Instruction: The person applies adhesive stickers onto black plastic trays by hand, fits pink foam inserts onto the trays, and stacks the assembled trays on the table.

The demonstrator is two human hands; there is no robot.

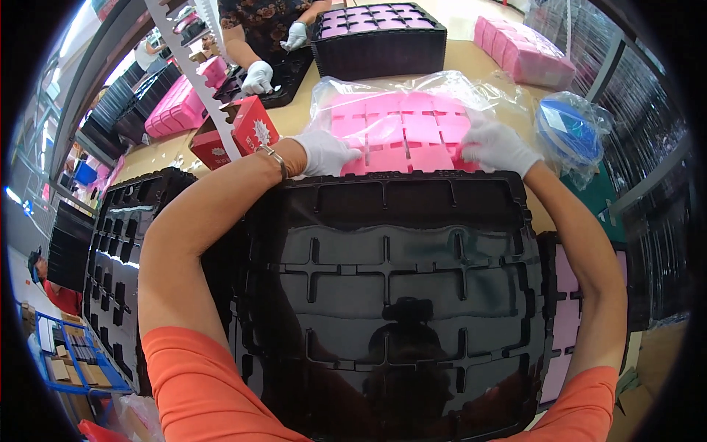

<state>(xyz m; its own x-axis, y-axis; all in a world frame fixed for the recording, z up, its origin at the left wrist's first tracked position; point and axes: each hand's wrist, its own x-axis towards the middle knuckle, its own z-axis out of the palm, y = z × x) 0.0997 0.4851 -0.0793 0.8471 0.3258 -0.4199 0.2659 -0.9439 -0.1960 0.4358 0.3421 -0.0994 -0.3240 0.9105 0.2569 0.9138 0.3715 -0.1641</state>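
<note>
pink foam inserts [401,132], a gridded stack inside a clear plastic bag [471,85], lie on the tan worktable [471,55] just past a large black moulded tray [390,295] that fills the space in front of you. both your arms reach over the tray's far edge. your left hand [324,152], in a white glove, lies on the near left corner of the pink stack, fingers curled onto it; your right hand [499,146], also gloved, presses on the near right corner. whether either hand has a full grip is unclear; they look laid on and closing rather than clenched. by the look of it, you are taking hold of the pink stack, so the next move likely calls for both hands to pinch its edges evenly and draw it free of the loose bag. a red carton [247,132] sits to the left, a bagged blue roll [571,132] to the right. across the table, another person's gloved hands [258,77] work over black trays.
</note>
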